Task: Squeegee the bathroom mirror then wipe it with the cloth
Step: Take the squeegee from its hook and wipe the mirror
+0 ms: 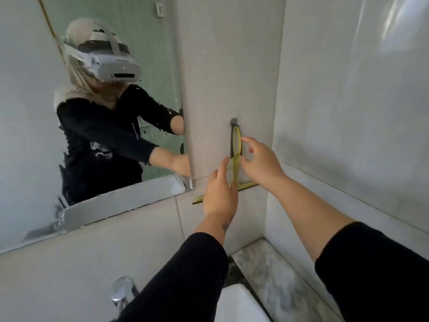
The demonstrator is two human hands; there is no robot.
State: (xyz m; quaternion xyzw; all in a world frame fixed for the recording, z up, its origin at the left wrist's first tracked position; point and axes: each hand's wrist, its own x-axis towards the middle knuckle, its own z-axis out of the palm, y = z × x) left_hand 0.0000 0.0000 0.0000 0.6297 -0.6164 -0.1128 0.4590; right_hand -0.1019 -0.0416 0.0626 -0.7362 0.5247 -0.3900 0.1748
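A yellow-green squeegee [236,145] hangs by its handle loop from a dark wall hook [234,121] on the tiled wall, its blade level at the bottom. My left hand [220,191] wraps around the lower handle just above the blade. My right hand [261,160] is at the upper handle, fingers spread and touching the loop. The bathroom mirror [104,101] fills the left side, with streaks and smeared patches along its lower part. No cloth is visible.
A chrome tap [123,290] and the white basin rim [239,303] lie below my arms. A marbled ledge [274,270] runs along the right corner under the tiled walls. The mirror reflects me in a dark top and headset.
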